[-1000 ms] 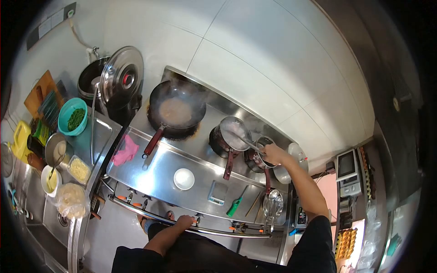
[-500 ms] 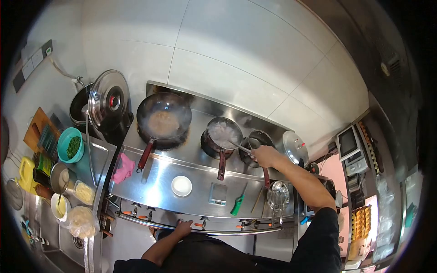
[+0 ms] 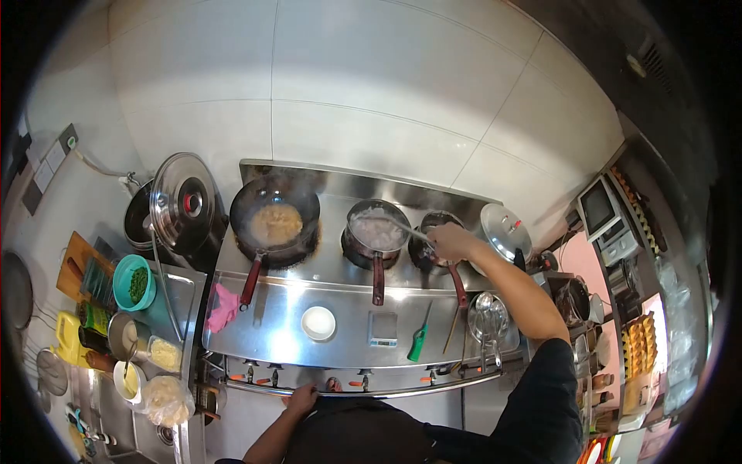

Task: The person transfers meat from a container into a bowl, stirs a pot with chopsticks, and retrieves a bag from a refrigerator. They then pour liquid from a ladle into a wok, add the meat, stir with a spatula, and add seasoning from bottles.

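My right hand (image 3: 453,241) is closed around the handle of a metal utensil (image 3: 403,226), whose far end reaches into the middle saucepan (image 3: 378,265) of pale, steaming food (image 3: 376,230). That saucepan's dark red handle points toward me. My left hand (image 3: 304,397) is at the front rail (image 3: 363,396), beside the burner knobs; its fingers are too small to make out clearly. On the left burner, a wok (image 3: 242,203) holds light brown, steaming food (image 3: 277,224). Another dark pan (image 3: 440,218) stands just behind my right hand.
A white bowl (image 3: 318,323), a small scale (image 3: 383,329), a green lighter (image 3: 418,342) and a pink cloth (image 3: 222,308) lie on the steel counter. Ladles (image 3: 488,317) rest at right. A teal bowl of greens (image 3: 121,284) and a large lidded pot (image 3: 182,190) stand left.
The view has shifted, so the stove appears lower. The utensil's far end has moved toward the left side of the middle saucepan. My right hand still grips it.
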{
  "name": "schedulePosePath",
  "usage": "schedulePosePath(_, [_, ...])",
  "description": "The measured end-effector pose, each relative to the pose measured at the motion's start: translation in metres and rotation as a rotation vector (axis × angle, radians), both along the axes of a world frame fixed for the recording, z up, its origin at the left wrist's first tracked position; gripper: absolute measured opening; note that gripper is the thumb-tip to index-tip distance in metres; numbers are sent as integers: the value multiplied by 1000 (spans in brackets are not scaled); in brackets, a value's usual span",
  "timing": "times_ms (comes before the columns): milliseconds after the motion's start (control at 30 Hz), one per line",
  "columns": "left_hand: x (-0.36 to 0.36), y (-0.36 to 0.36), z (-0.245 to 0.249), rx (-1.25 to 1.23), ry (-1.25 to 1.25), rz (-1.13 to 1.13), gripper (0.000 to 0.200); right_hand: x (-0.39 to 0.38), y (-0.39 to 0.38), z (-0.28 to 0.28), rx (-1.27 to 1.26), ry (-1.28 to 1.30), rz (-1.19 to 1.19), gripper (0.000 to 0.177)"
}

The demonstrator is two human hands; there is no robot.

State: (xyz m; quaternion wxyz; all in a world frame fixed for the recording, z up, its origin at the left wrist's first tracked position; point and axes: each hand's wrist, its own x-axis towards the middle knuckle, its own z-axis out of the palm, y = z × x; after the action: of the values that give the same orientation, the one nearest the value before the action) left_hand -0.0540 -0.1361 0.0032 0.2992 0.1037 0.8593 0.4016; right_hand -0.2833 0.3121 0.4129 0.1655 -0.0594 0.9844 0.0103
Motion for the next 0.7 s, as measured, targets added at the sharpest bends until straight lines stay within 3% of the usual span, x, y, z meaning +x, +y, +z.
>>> schedulePosePath(67, [5, -23, -9, -35, -1, 30, 42, -12, 11, -9, 36, 128, 40, 25])
schedulePosePath(333, [17, -62, -11, -126, -24, 64, 38, -14, -4, -64, 121, 67, -26, 21])
schedulePosePath(500, [27, -64, -8, -156, -54, 132, 35, 30, -13, -25, 116, 4, 6, 21])
schedulePosePath(700, [25, -62, -9, -126, -30, 107, 38, 47, -14, -27, 134, 64, 45, 17])
